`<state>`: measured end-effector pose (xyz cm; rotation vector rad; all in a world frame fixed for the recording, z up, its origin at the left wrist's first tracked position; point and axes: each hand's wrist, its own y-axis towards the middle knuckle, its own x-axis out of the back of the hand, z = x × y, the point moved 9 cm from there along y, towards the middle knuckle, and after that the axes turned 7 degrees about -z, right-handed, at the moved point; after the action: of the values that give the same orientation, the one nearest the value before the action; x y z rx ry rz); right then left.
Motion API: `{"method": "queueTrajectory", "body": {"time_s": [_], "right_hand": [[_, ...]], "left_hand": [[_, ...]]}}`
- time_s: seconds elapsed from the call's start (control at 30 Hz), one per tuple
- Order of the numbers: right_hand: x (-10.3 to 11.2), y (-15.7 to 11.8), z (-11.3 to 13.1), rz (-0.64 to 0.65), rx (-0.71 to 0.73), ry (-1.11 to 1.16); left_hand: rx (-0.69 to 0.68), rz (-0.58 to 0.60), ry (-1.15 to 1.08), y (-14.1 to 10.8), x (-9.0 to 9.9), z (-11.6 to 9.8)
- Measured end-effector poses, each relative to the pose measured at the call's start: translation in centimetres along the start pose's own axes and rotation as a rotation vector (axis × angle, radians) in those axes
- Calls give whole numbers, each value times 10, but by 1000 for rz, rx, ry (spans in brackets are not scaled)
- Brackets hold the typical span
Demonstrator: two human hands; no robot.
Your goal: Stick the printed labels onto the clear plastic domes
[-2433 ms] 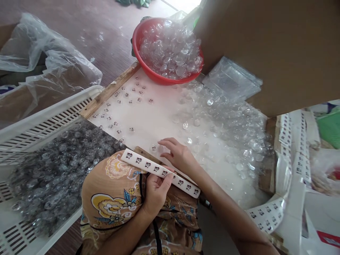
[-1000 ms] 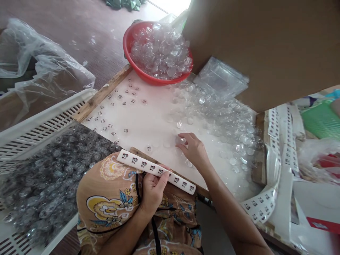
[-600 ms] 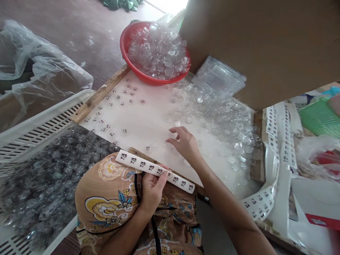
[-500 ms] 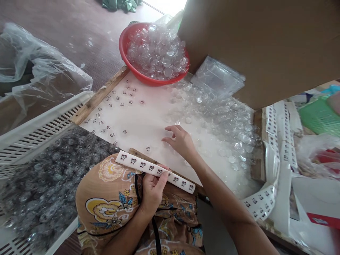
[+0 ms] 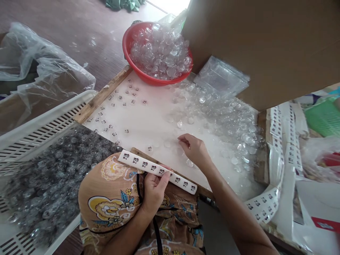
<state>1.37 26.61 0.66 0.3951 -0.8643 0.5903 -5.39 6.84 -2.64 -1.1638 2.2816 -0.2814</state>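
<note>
Printed strip is pinched in L hand beside near edge of surface, R hand fingers held approx. narrow over its middle (disc grip can't be told); clear discs best spaced w/ light touch, strip held flat.

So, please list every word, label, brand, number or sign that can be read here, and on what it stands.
No readable text.
White strip in the left hand: small printed figures, no words visible.
Curled sheet at the right: similar small figures.
Red band at lower right: a pale mark, too blurred to read.
</note>
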Motion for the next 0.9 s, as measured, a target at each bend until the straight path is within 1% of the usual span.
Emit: {"method": "queueTrajectory", "body": {"time_s": [0.1,0.13,0.2,0.27,0.33,0.43,0.5,0.57,0.63,0.7,0.8,0.9], "right_hand": [[-1,-1,-12,114,-147,7],[0,-2,-15,134,-179,-8],[6,-2,-16,110,-193,-45],[12,0,-9,43,-138,-72],[12,5,4,-15,-32,-80],[3,13,21,-61,134,-101],[-5,18,25,-72,184,-147],[-11,21,24,-66,189,-191],[-12,19,22,-56,185,-191],[-8,16,20,-54,174,-147],[0,13,19,-88,140,-92],[-1,17,18,-106,130,-132]], "left_hand": [[-20,-3,12,0,1,-1],[-24,-3,14,0,1,-1],[-25,0,17,0,1,-1],[-15,5,15,0,0,0],[-2,3,9,0,0,1],[12,-1,7,0,1,3],[12,0,9,0,1,3],[6,-1,10,0,1,3],[8,-1,5,0,1,3],[18,2,1,0,1,4],[24,7,1,0,0,3],[19,8,3,0,0,2]]}}
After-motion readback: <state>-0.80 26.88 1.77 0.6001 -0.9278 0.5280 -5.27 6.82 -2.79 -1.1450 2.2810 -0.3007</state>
